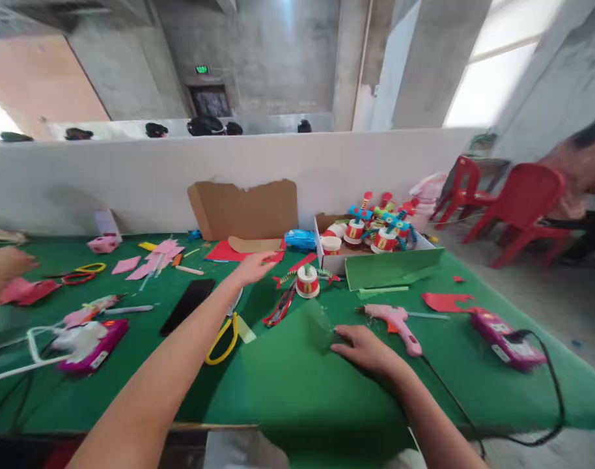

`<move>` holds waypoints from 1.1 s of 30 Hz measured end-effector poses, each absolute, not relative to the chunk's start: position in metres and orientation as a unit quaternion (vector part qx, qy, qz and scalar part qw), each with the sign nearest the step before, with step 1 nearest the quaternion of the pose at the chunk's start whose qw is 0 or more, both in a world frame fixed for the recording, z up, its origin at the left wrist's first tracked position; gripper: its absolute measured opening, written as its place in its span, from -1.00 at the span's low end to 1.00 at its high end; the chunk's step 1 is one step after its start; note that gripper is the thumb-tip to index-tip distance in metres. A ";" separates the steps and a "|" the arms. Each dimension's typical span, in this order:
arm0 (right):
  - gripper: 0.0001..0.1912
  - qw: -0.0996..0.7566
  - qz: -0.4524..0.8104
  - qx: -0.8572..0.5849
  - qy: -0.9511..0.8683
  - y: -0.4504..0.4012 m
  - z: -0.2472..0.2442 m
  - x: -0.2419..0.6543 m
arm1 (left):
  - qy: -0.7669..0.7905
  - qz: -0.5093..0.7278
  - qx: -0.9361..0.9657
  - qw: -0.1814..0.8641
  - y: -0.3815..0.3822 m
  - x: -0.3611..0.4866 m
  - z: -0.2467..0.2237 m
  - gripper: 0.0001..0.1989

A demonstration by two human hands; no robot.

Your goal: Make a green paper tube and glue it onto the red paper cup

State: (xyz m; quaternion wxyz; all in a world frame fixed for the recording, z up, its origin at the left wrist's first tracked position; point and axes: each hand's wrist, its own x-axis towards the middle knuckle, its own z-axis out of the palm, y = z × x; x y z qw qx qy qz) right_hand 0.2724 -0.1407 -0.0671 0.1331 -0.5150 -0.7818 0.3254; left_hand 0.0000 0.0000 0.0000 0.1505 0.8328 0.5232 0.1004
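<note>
My left hand (252,268) reaches over the middle of the table, fingers stretched forward and nothing in them. Just right of it stands an upside-down paper cup (308,283) with red bands and striped paper strips sticking out from its sides. Below the cup lie red-handled pliers (280,306). Yellow-handled scissors (222,339) lie partly under my left forearm. My right hand (360,348) has its fingers closed at the edge of a large green paper sheet (297,371), whose upper corner is blurred. A pink glue gun (394,320) rests right of that hand.
A box (332,260) of finished-looking cup figures stands at the back right. A phone (187,306) lies to the left. Purple power strips (510,342) with cables sit at both sides. Another person's hand (7,268) shows at the far left. Red chairs (519,202) stand beyond the table.
</note>
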 end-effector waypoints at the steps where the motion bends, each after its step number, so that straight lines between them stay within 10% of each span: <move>1: -0.82 0.137 0.324 -0.517 -0.781 -0.142 -0.068 0.273 | 0.509 0.097 0.841 0.154 0.001 0.012 0.000 -0.42; 9: -0.76 0.167 0.362 -0.510 -0.763 -0.149 -0.068 0.278 | 0.604 -0.016 0.788 0.120 0.007 0.021 0.000 -0.71; 15: -0.74 0.182 0.367 -0.505 -0.759 -0.149 -0.068 0.278 | 0.626 -0.103 0.761 0.132 -0.045 0.007 -0.018 -0.53; 25: -0.75 0.189 0.360 -0.508 -0.760 -0.149 -0.070 0.278 | 0.667 -0.085 0.737 0.065 -0.070 0.003 -0.036 -0.80; 33: -0.75 0.192 0.366 -0.507 -0.756 -0.149 -0.071 0.278 | 0.602 0.134 0.787 0.025 -0.032 0.009 0.011 -0.49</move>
